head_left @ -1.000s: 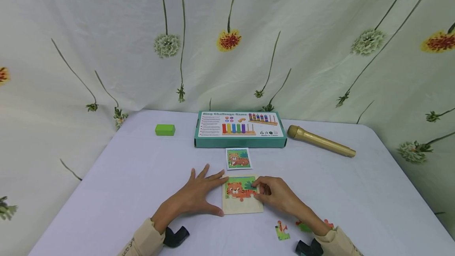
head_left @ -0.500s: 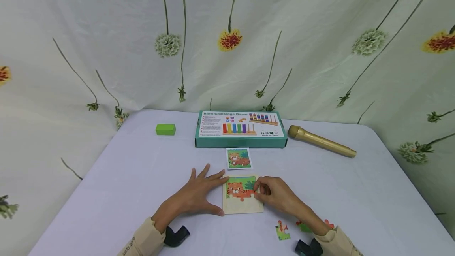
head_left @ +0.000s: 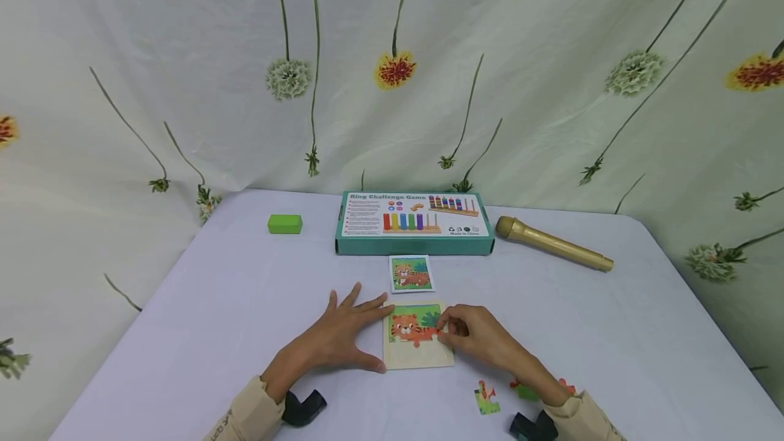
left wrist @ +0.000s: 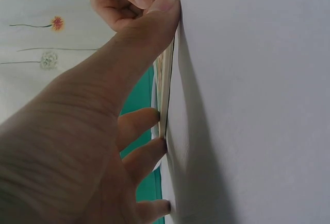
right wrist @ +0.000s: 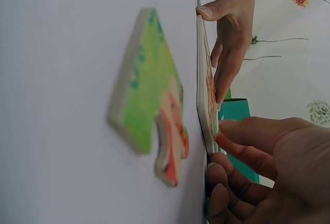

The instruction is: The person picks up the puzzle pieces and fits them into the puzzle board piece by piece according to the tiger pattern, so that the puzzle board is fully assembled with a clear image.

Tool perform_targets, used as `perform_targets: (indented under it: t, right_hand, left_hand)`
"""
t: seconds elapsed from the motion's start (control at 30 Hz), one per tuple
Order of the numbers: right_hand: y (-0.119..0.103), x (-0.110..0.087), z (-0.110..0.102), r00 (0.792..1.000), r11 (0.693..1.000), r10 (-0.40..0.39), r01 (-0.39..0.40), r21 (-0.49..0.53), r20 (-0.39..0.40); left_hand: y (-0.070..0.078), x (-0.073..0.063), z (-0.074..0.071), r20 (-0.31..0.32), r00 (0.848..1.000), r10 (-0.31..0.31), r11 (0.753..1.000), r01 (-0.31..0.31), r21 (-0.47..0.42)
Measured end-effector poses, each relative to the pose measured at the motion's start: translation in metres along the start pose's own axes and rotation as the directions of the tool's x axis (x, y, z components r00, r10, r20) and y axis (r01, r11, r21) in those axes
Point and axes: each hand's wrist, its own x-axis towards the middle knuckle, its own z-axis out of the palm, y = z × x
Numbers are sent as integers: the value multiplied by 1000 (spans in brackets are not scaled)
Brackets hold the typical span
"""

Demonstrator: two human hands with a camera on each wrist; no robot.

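A wooden puzzle board lies mid-table, its upper part filled with a tiger picture and its lower part bare wood. My left hand spreads its fingers along the board's left side. Its thumb touches the board's edge in the left wrist view. At the opposite side, my right hand pinches a puzzle piece at the tiger's right end between thumb and index finger, mostly hiding it. A loose puzzle piece, green with red, lies on the cloth near the right wrist.
More loose pieces lie partly under the right forearm. Beyond the board are a tiger picture card and a teal Ring Challenge Game box. A green block stands back left; a gold microphone lies back right.
The right thumb and index fingertips have shifted slightly down at the board's right side. The left hand keeps its place.
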Motion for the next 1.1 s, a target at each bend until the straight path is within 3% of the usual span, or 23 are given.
perform_targets:
  t: [0.27, 0.6, 0.9, 1.1]
  right_hand:
    - [4, -9, -15, 995, 997, -30, 22, 78, 98]
    - [11, -35, -32, 995, 998, -14, 8, 59, 104]
    - [13, -63, -36, 990, 999, 48, -50, 9, 130]
    - [15, -74, -34, 992, 999, 16, -20, 30, 126]
  left_hand:
    - [0, -1, 0, 8, 1000, 2, 1000, -2, -6]
    - [-1, 0, 1, 8, 1000, 7, 1000, -7, -1]
    - [1, -1, 1, 4, 1000, -6, 1000, 6, 12]
    - [1, -1, 1, 1, 1000, -9, 1000, 9, 11]
